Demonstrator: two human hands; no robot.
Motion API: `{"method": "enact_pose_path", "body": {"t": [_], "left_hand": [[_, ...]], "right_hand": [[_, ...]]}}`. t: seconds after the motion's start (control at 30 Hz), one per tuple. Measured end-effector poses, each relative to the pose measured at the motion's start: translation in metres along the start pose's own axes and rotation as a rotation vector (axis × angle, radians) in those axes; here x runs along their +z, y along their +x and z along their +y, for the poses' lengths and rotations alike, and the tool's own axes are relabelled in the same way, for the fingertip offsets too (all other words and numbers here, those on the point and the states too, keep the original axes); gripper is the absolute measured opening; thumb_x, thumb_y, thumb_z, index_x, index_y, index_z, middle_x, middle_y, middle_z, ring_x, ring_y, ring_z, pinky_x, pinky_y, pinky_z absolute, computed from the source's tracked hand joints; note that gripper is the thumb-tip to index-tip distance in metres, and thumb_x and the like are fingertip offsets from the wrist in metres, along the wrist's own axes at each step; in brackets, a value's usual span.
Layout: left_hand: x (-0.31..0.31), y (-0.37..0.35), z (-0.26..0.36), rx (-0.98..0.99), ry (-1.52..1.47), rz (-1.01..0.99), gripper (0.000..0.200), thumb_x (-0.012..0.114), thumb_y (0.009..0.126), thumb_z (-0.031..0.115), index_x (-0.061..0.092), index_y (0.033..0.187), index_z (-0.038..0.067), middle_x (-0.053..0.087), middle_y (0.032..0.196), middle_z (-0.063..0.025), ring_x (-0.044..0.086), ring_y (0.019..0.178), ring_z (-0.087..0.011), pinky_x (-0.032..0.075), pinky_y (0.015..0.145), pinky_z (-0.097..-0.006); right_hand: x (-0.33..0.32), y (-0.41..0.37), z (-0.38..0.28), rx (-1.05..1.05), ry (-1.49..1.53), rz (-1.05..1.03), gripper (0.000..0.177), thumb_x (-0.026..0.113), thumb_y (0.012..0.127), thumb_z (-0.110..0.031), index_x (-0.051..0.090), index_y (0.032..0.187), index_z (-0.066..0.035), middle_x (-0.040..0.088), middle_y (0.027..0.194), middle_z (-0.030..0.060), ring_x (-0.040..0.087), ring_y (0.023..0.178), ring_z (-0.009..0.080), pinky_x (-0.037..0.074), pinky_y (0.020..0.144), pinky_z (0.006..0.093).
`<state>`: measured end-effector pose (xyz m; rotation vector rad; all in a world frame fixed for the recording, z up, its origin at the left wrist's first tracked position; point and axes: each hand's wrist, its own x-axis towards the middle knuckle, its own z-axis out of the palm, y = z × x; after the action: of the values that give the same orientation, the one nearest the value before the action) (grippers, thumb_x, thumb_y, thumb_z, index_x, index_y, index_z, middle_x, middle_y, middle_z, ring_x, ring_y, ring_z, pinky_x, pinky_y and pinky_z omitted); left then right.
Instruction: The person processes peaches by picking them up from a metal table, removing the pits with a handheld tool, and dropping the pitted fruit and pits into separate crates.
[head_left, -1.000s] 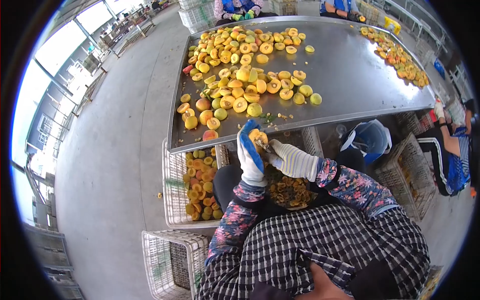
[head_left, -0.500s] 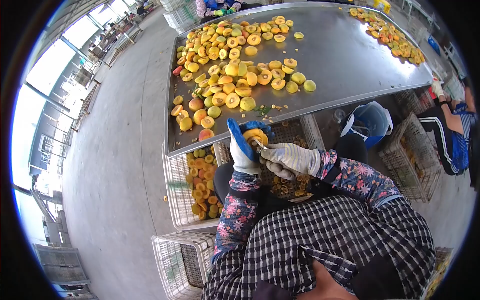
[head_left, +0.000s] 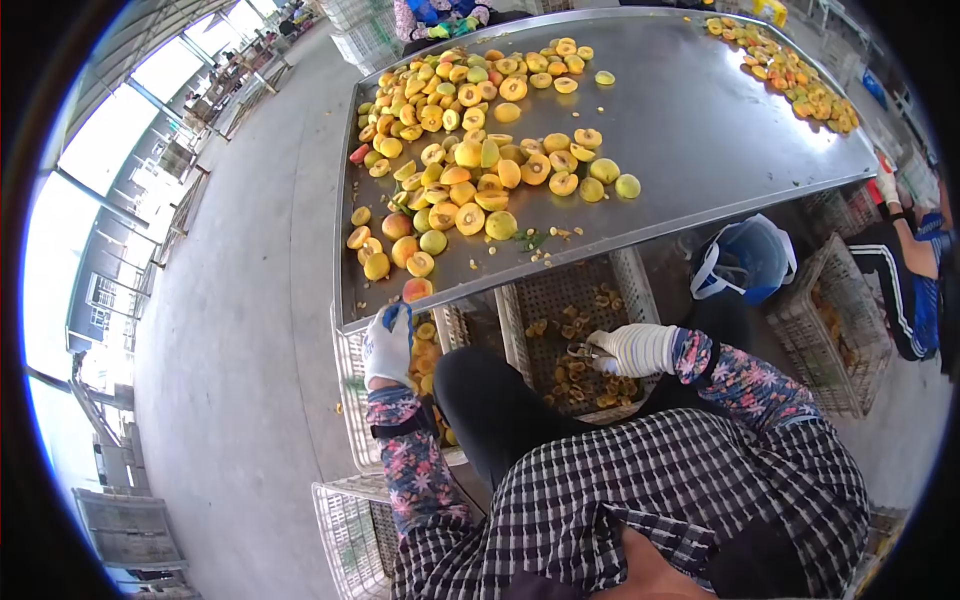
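Observation:
My left hand (head_left: 389, 345), in a white glove with blue coating, is at the near left table edge. Its fingers point up, partly spread, just below a reddish peach half (head_left: 417, 289) on the edge; no fruit shows in it. Below that hand, a white crate (head_left: 347, 400) holds many yellow peach halves (head_left: 425, 352). In a striped, light glove, my right hand (head_left: 637, 350) is closed around a small metal pitting tool (head_left: 582, 350). It is above a crate (head_left: 512, 335) with brown pits and scraps (head_left: 572, 383) in the bottom.
Halved peaches (head_left: 465, 155) are heaped on the metal table (head_left: 660, 120), with more halves (head_left: 800, 85) along its far right edge. A blue bucket (head_left: 755, 265) stands under the right side. One person (head_left: 915, 255) sits at right, another (head_left: 440, 20) at the far end.
The peach half between my hands is gone from there. My left hand has moved left and down to the table edge; my right hand has moved right and down with the tool, over the pit crate.

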<state>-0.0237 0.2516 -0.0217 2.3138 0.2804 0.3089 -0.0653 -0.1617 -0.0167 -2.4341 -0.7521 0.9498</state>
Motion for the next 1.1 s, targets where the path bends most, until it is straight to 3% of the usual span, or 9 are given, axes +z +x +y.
{"method": "enact_pose_path", "body": {"t": [0.27, 0.57, 0.67, 0.73, 0.8, 0.83, 0.87, 1.0, 1.1], "left_hand": [[0.104, 0.113, 0.077, 0.442, 0.182, -0.084, 0.038, 0.057, 0.091, 0.026, 0.062, 0.122, 0.005, 0.060, 0.126, -0.0198, 0.057, 0.114, -0.0387, 0.046, 0.098, -0.0430], [0.145, 0.152, 0.125, -0.001, 0.849, -0.498, 0.064, 0.073, 0.079, 0.039, 0.055, 0.135, 0.015, 0.055, 0.137, -0.0171, 0.056, 0.124, -0.0319, 0.047, 0.102, -0.0436], [0.146, 0.157, 0.088, -0.002, 0.720, -0.569, 0.077, 0.078, 0.073, 0.047, 0.054, 0.135, 0.010, 0.056, 0.136, -0.0186, 0.056, 0.124, -0.0318, 0.046, 0.103, -0.0425], [0.139, 0.145, 0.071, -0.001, 0.513, -0.522, 0.082, 0.085, 0.069, 0.042, 0.053, 0.130, -0.002, 0.062, 0.127, -0.0188, 0.060, 0.118, -0.0312, 0.048, 0.099, -0.0413], [0.144, 0.135, 0.045, -0.127, -0.183, -0.410, 0.065, 0.083, 0.075, 0.027, 0.054, 0.127, -0.002, 0.066, 0.118, -0.0152, 0.064, 0.110, -0.0261, 0.052, 0.092, -0.0381], [0.130, 0.115, 0.065, -0.226, -0.620, -0.433, 0.049, 0.076, 0.083, 0.011, 0.055, 0.125, 0.001, 0.066, 0.106, -0.0108, 0.065, 0.104, -0.0223, 0.056, 0.088, -0.0368], [0.120, 0.101, 0.075, -0.281, -0.876, -0.496, 0.050, 0.063, 0.091, 0.003, 0.043, 0.137, 0.004, 0.058, 0.118, -0.0123, 0.065, 0.101, -0.0282, 0.060, 0.082, -0.0438], [0.095, 0.014, 0.137, -0.264, -1.541, -0.607, 0.047, 0.061, 0.091, 0.004, 0.048, 0.136, 0.004, 0.055, 0.127, -0.0131, 0.058, 0.117, -0.0271, 0.052, 0.100, -0.0468], [0.104, -0.024, 0.154, -0.287, -1.690, -0.606, 0.040, 0.063, 0.094, 0.016, 0.051, 0.130, 0.002, 0.057, 0.125, -0.0142, 0.059, 0.114, -0.0311, 0.051, 0.100, -0.0455]], "right_hand": [[0.004, 0.020, 0.014, -0.010, 0.008, -0.029, 0.042, 0.058, 0.094, -0.035, 0.054, 0.124, -0.007, 0.067, 0.088, 0.0219, 0.065, 0.086, 0.0420, 0.050, 0.076, 0.0490], [-0.001, 0.014, 0.026, 0.035, 0.125, -0.022, 0.043, 0.057, 0.094, -0.039, 0.054, 0.122, -0.006, 0.067, 0.087, 0.0220, 0.065, 0.083, 0.0415, 0.050, 0.075, 0.0480], [-0.006, 0.014, 0.025, 0.011, 0.130, 0.006, 0.041, 0.056, 0.094, -0.038, 0.055, 0.119, -0.005, 0.068, 0.087, 0.0216, 0.066, 0.084, 0.0395, 0.051, 0.075, 0.0470], [-0.001, 0.015, 0.025, -0.025, 0.129, 0.053, 0.041, 0.056, 0.094, -0.037, 0.055, 0.120, -0.005, 0.067, 0.086, 0.0220, 0.067, 0.084, 0.0391, 0.051, 0.074, 0.0467], [-0.009, 0.013, 0.019, -0.032, 0.195, 0.115, 0.041, 0.057, 0.094, -0.036, 0.054, 0.118, -0.003, 0.066, 0.088, 0.0244, 0.066, 0.085, 0.0413, 0.051, 0.073, 0.0468], [-0.008, 0.014, 0.019, -0.076, 0.222, 0.194, 0.040, 0.057, 0.094, -0.036, 0.053, 0.117, -0.003, 0.066, 0.088, 0.0249, 0.065, 0.085, 0.0418, 0.051, 0.073, 0.0469], [-0.007, 0.014, 0.017, -0.120, 0.246, 0.272, 0.040, 0.057, 0.094, -0.035, 0.053, 0.117, -0.002, 0.065, 0.088, 0.0254, 0.065, 0.085, 0.0423, 0.051, 0.073, 0.0471], [-0.035, 0.000, -0.029, -0.272, 0.560, 0.570, 0.037, 0.059, 0.094, -0.029, 0.051, 0.117, 0.000, 0.064, 0.087, 0.0257, 0.064, 0.083, 0.0443, 0.050, 0.073, 0.0495], [-0.051, -0.003, -0.055, -0.261, 0.361, 0.705, 0.036, 0.061, 0.093, -0.025, 0.049, 0.117, 0.000, 0.066, 0.088, 0.0242, 0.065, 0.082, 0.0437, 0.051, 0.070, 0.0489]]}}
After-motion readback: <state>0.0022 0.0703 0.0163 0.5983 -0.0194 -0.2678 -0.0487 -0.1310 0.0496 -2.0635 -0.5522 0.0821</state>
